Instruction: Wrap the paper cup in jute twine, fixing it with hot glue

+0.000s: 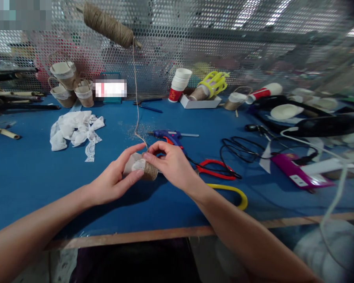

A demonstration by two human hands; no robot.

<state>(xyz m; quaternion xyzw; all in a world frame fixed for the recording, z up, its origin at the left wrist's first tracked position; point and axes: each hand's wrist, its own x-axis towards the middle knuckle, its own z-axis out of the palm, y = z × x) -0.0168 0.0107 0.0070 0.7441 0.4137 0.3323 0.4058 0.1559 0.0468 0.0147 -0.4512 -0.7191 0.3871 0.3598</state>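
Half open, the left hand (113, 181) curls round the white end of a small cup (140, 164) over the blue table (120, 129), hiding what is inside, while the right hand (177, 167) pinches the string (137, 110) at the cup's brown end. Farther off, a white box (200, 103) holds a brown cup (199, 93) and a yellow thing (214, 83), 3 little baskets (65, 74) sit stacked, and the far right is blurry.

Tabletop (44, 177) free between lace (73, 129) and left forearm (56, 214); twine (136, 90), glue gun (172, 136) bar way ahead, red handle (210, 161) right
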